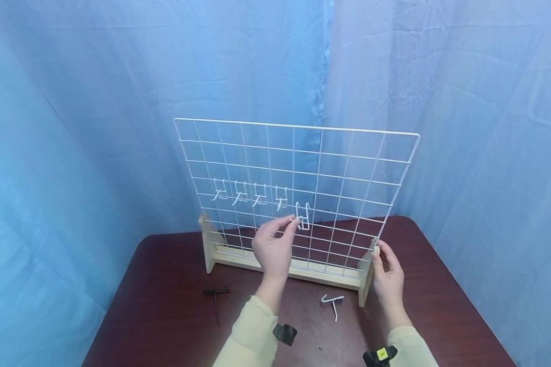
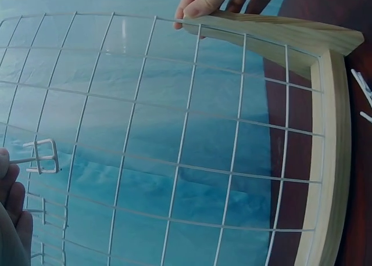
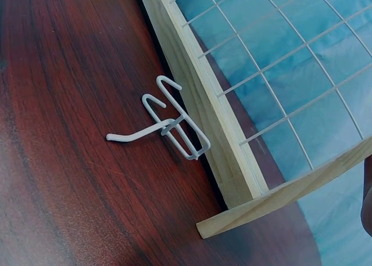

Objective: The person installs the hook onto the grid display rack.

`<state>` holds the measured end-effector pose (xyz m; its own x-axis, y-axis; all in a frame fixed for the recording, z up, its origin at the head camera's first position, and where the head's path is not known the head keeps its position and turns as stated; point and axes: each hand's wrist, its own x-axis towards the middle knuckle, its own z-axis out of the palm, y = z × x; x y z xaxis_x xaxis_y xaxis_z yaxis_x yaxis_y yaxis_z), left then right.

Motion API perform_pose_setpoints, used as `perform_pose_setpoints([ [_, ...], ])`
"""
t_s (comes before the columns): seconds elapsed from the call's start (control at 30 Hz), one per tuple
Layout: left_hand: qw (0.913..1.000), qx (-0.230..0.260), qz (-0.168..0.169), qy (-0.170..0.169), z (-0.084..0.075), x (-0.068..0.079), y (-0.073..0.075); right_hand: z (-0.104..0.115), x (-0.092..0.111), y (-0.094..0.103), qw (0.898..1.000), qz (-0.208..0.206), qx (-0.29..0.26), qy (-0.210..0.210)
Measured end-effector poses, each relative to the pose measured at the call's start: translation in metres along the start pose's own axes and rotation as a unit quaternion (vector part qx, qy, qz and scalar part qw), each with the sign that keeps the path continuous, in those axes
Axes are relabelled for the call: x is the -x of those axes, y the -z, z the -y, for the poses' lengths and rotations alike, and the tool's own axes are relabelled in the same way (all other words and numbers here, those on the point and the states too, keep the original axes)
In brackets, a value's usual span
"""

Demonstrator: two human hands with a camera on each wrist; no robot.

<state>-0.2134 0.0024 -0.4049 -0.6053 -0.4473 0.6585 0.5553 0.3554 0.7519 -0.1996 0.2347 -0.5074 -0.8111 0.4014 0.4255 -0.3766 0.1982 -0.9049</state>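
Note:
A white wire grid panel [image 1: 257,145] stands in a pale wooden base [image 1: 330,278] on the table. My left hand [image 1: 274,251] pinches the peg of a white double-wire hook [image 1: 304,224] between thumb and fingertips, in front of the grid. In the left wrist view this hook [image 2: 47,155] stands close to the wires; I cannot tell whether it touches them. My right hand [image 1: 389,275] grips the right upright [image 1: 367,267] of the base. Several matching white hooks [image 1: 259,194] hang in a row on the grid to the left of the held one.
A loose white hook [image 3: 180,126] lies on the dark red-brown table [image 1: 165,285] before the base's right end. A dark T-shaped piece [image 1: 216,294] lies at the front left. Blue curtains [image 1: 119,102] surround the table's back and sides.

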Motion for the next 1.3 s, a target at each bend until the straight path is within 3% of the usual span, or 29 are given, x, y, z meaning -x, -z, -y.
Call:
perform_pose_setpoints([
  [0.57,0.9974,-0.025,-0.027,-0.062,-0.010,-0.015,-0.010,0.001,0.000,0.000,1.000,0.002,0.006,-0.001],
  [1.07,0.9930,-0.049,-0.053,-0.093,-0.015,-0.022,-0.019,0.001,0.001,0.001,1.000,0.005,0.012,-0.006],
  [1.3,0.9885,-0.082,-0.079,-0.099,-0.015,-0.021,-0.025,0.001,0.001,0.001,1.000,0.004,0.018,-0.010],
])
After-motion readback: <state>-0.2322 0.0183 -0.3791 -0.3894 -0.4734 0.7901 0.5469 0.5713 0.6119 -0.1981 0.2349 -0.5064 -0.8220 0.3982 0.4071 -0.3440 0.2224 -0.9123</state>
